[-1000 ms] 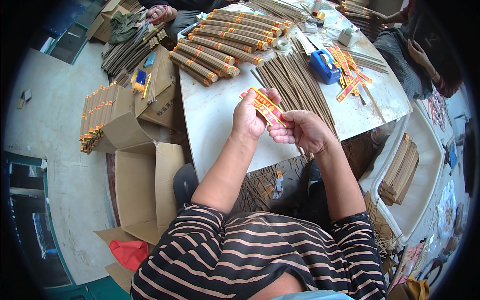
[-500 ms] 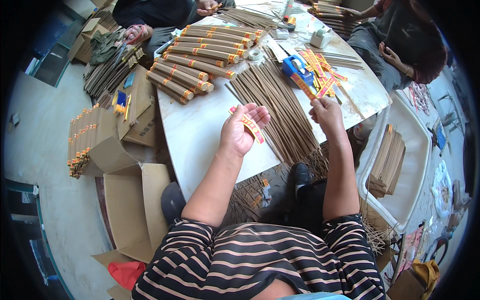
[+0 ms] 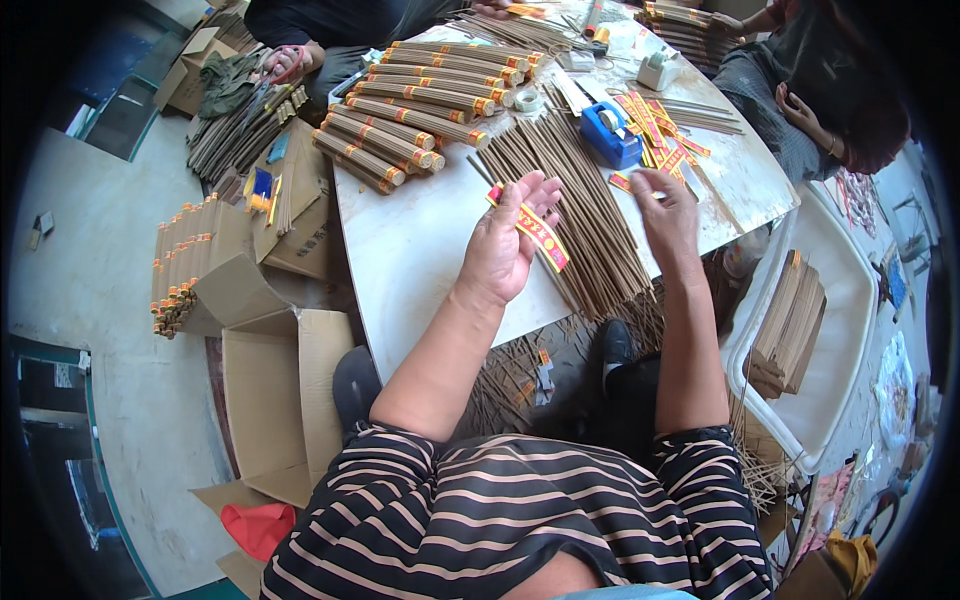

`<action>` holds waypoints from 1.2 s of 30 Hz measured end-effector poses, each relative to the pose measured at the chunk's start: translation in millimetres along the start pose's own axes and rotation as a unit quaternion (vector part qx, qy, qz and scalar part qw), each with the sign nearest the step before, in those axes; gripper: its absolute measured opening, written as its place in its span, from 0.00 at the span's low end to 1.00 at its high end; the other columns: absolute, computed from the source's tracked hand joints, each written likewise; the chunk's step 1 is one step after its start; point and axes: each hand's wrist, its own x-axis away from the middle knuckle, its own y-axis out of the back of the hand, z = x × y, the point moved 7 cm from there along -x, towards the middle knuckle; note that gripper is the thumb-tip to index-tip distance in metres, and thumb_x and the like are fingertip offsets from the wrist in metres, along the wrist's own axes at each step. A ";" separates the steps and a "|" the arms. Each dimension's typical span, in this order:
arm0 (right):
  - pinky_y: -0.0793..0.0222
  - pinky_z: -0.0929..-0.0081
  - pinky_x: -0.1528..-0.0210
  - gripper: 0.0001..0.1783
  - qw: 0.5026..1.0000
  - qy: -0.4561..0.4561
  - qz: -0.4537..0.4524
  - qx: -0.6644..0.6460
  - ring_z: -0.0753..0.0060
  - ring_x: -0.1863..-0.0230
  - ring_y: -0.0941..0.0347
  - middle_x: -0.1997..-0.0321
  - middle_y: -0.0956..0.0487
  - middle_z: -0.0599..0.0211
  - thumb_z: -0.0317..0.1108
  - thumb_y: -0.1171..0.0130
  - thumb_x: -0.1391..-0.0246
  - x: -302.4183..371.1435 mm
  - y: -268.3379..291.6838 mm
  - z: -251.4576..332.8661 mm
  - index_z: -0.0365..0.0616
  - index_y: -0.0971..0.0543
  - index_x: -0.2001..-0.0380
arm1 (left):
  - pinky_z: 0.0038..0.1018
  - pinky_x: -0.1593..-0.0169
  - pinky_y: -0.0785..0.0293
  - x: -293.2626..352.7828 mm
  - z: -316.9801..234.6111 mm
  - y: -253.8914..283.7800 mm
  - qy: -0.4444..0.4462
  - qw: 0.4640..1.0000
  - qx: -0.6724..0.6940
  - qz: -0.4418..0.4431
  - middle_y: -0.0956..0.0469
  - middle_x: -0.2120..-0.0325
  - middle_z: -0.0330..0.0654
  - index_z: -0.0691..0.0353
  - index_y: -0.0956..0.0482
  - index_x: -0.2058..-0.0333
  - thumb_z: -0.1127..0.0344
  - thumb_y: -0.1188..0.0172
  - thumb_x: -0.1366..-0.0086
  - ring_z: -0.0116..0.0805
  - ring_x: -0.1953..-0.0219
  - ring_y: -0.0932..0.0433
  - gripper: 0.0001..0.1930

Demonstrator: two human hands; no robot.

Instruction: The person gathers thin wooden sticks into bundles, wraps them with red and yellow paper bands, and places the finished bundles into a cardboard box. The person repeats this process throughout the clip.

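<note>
My left hand (image 3: 505, 245) is raised over the white table (image 3: 410, 250) and holds a red and yellow paper label strip (image 3: 532, 226) between its fingers. My right hand (image 3: 665, 215) reaches out to the right, near a loose label (image 3: 622, 182) and the blue tape dispenser (image 3: 611, 134); its fingers are curled, and I cannot tell whether they pinch anything. A spread of loose brown incense sticks (image 3: 580, 215) lies on the table between the two hands.
Wrapped stick bundles (image 3: 415, 115) are stacked at the table's far left. More labels (image 3: 655, 130) lie past the dispenser. Cardboard boxes (image 3: 270, 400) and boxed bundles (image 3: 180, 265) stand on the floor at left, a white tray of sticks (image 3: 795, 320) at right. Other people sit across the table (image 3: 820, 100).
My hands, together on the label a second ago, have parted. The left keeps the label; the right has moved out toward the tape dispenser.
</note>
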 end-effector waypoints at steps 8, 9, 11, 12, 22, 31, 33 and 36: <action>0.34 0.84 0.69 0.12 0.794 -0.192 0.396 -0.420 0.80 0.73 0.29 0.74 0.24 0.68 0.38 0.42 0.48 64.9 -88.6 49.6 0.39 0.26 0.71 | 0.35 0.40 0.42 13.3 -15.1 -16.6 -0.037 0.998 -0.054 0.018 0.38 0.46 0.56 0.72 0.43 0.46 0.50 0.55 0.35 0.43 0.42 0.40 0.30; 0.33 0.84 0.70 0.11 0.791 -0.204 0.390 -0.425 0.80 0.74 0.29 0.75 0.24 0.67 0.37 0.43 0.48 64.0 -87.2 49.9 0.39 0.26 0.71 | 0.35 0.40 0.42 14.4 -15.6 -16.0 -0.035 0.998 -0.051 0.016 0.38 0.47 0.56 0.72 0.43 0.46 0.50 0.55 0.35 0.43 0.42 0.40 0.30; 0.32 0.85 0.71 0.10 0.784 -0.228 0.378 -0.435 0.79 0.76 0.28 0.76 0.24 0.65 0.35 0.43 0.48 63.2 -82.9 47.7 0.39 0.26 0.72 | 0.34 0.46 0.34 17.7 -16.1 -11.6 -0.026 0.998 -0.050 0.002 0.33 0.52 0.55 0.72 0.37 0.51 0.53 0.51 0.36 0.41 0.48 0.33 0.25; 0.35 0.87 0.74 0.10 0.786 -0.226 0.363 -0.447 0.81 0.79 0.29 0.78 0.23 0.66 0.35 0.43 0.47 62.7 -82.0 46.7 0.38 0.26 0.72 | 0.33 0.48 0.33 20.7 -17.5 -9.9 -0.018 0.998 -0.057 0.002 0.31 0.54 0.55 0.71 0.35 0.53 0.55 0.50 0.36 0.40 0.51 0.31 0.23; 0.33 0.87 0.76 0.11 0.774 -0.265 0.382 -0.430 0.81 0.79 0.28 0.77 0.22 0.65 0.36 0.42 0.48 74.2 -73.5 47.8 0.39 0.26 0.71 | 0.25 0.68 0.27 28.6 -18.3 1.4 -0.063 0.989 -0.111 -0.072 0.25 0.74 0.43 0.68 0.28 0.68 0.69 0.45 0.39 0.29 0.74 0.25 0.07; 0.30 0.85 0.76 0.09 0.770 -0.262 0.367 -0.452 0.78 0.78 0.27 0.77 0.23 0.63 0.34 0.44 0.47 72.1 -70.9 36.3 0.39 0.27 0.71 | 0.23 0.71 0.27 26.9 -15.2 -7.0 -0.073 0.987 -0.079 -0.117 0.24 0.77 0.42 0.67 0.29 0.69 0.68 0.44 0.40 0.27 0.77 0.25 0.07; 0.30 0.85 0.76 0.09 0.769 -0.272 0.358 -0.456 0.78 0.79 0.27 0.77 0.23 0.63 0.34 0.44 0.47 69.6 -69.3 34.6 0.38 0.27 0.71 | 0.26 0.68 0.27 26.7 -14.7 -11.0 -0.059 0.991 -0.074 -0.092 0.24 0.75 0.44 0.67 0.29 0.67 0.68 0.45 0.40 0.30 0.75 0.25 0.08; 0.29 0.84 0.75 0.09 0.772 -0.276 0.351 -0.453 0.78 0.79 0.27 0.77 0.23 0.63 0.34 0.45 0.46 68.4 -65.7 34.6 0.38 0.27 0.70 | 0.30 0.63 0.27 26.7 -13.6 -14.0 -0.036 0.993 -0.098 -0.051 0.24 0.72 0.46 0.68 0.30 0.65 0.68 0.45 0.40 0.33 0.71 0.24 0.09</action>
